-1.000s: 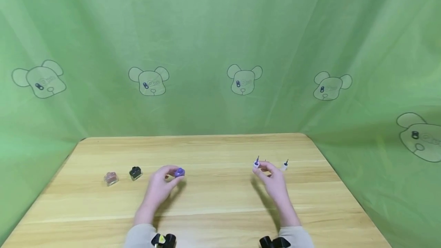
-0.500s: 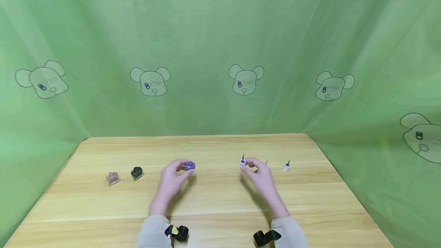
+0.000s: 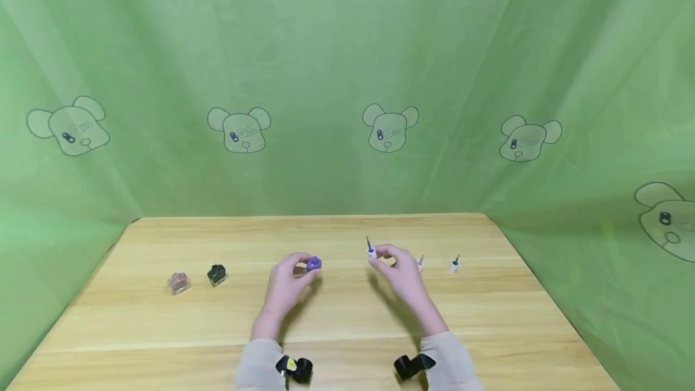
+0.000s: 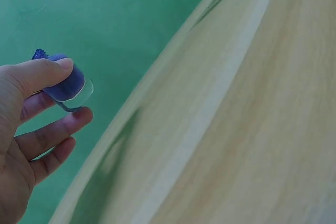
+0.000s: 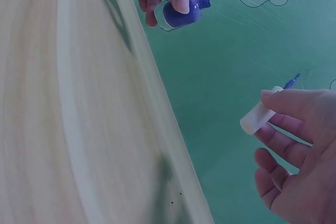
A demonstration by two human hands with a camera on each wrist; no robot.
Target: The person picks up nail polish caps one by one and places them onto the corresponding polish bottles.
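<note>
My left hand (image 3: 289, 284) pinches a small glass nail polish bottle (image 4: 65, 81) filled with purple polish, thumb on one side and fingers on the other. Its threaded neck is uncapped. Across from it, my right hand (image 3: 403, 271) grips a white nail polish cap (image 5: 258, 117) between thumb and fingers. The purple-coated brush (image 5: 292, 81) points up and away from the palm. Both hands are raised over the table, a short gap apart, with the bottle left of the cap in the head view.
On the wooden table (image 3: 347, 318) at left stand an uncapped pink polish bottle (image 3: 178, 283) and an uncapped black one (image 3: 216, 274). Two more white caps, brushes up, stand at right: one (image 3: 453, 266) in full view, another (image 3: 420, 263) beside my right hand. A green curtain (image 3: 315, 47) surrounds the table.
My left hand has carried the purple bottle rightward, and my right hand has brought the cap with its brush leftward. The gap between them has narrowed.
</note>
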